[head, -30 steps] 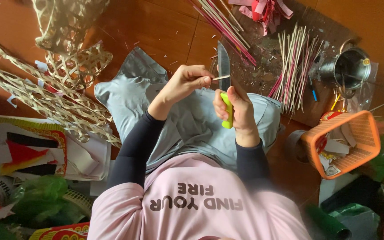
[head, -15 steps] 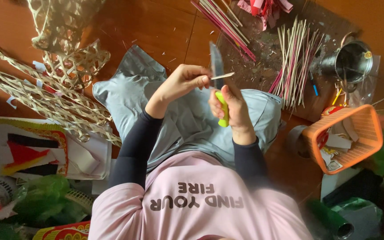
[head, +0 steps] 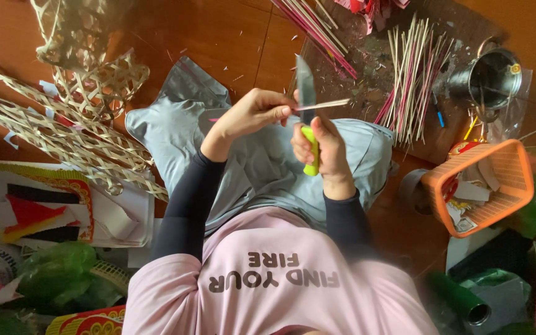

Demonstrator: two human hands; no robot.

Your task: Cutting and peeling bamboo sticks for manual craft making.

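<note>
Reddish wooden floor spreads under me, woven bamboo lattice (head: 63, 133) at upper left. Mid-frame, my left hand (head: 249, 115) pinches a thin bamboo stick (head: 324, 104); my right hand (head: 321, 146) is clenched around a green-handled knife (head: 307, 118), blade touching the stick.

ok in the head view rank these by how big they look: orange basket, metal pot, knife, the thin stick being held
1. orange basket
2. metal pot, though it lies farther from the camera, so its true size is unsure
3. knife with the yellow-green handle, in the right hand
4. thin stick, held by the left hand
</note>
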